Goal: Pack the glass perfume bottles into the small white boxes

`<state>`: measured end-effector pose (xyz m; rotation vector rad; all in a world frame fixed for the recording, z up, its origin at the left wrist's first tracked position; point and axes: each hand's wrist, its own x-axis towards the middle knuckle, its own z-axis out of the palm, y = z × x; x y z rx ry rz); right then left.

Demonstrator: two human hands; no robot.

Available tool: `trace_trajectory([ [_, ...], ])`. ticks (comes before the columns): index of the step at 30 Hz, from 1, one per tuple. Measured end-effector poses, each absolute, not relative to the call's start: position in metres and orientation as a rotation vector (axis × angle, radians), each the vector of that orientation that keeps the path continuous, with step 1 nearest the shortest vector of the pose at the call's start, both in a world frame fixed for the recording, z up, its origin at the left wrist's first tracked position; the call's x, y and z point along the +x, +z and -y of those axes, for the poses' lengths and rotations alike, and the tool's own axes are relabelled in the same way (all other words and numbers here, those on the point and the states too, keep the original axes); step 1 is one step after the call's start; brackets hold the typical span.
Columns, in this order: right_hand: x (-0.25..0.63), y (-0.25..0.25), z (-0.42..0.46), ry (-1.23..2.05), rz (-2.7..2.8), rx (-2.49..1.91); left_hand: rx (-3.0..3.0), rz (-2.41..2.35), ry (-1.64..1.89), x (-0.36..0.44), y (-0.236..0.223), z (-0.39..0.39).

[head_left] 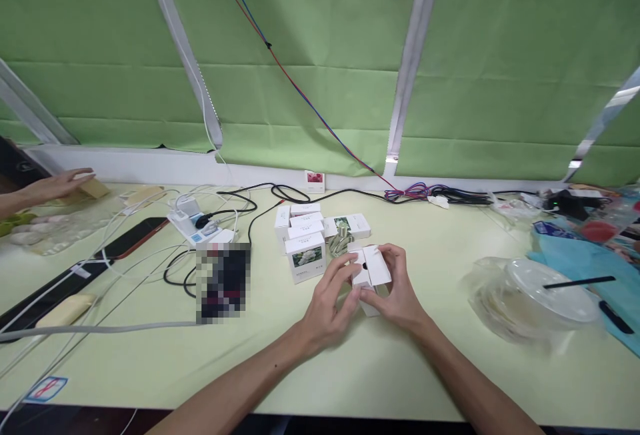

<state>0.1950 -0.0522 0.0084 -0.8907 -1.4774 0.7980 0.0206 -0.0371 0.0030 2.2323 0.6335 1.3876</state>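
And here's the white box (376,267), over the near middle of the table, top flaps spread. Left hand (327,301) has fingers and thumb clamped on one side; right hand (400,291) grips the other. Just beyond it, crowding the box, stands a glass bottle (341,241) with a silvery cap, its lower part partly covered. Beside that, to the left, a cluster of upright white cartons (306,258), and a flat carton (360,224) lying behind the bottle.

Further left, a pixelated patch (223,283) blots out whatever is there; near it, a loaded power strip (197,229) and tangled cables. Over on the right, a round white lid (550,288) with a black stick across it, on crumpled plastic, next to blue sheeting (570,255). Far left, another person's hand (55,188), arm cut off by the edge, reaches over a yellowish block (94,188).

What's inside the box? Can't make it out; fingers cover its sides. Pale green tabletop (430,381) below, green blinds (310,101) behind.
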Motion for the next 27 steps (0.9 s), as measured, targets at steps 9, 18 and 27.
trace_trajectory([
  [9, 0.1906, 0.0104, 0.0570, 0.977, 1.417, -0.845, 1.960, -0.786, 1.396, 0.0206, 0.0120, 0.0388],
  [18, 0.1928, 0.0135, 0.0551, 1.061, 1.383, -0.793, 1.882, -0.818, 1.288, 0.0200, 0.0133, 0.0395],
  [27, 0.1953, 0.0179, 0.0522, 1.173, 1.315, -0.783, 1.891, -0.789, 1.312, 0.0204, 0.0142, 0.0380],
])
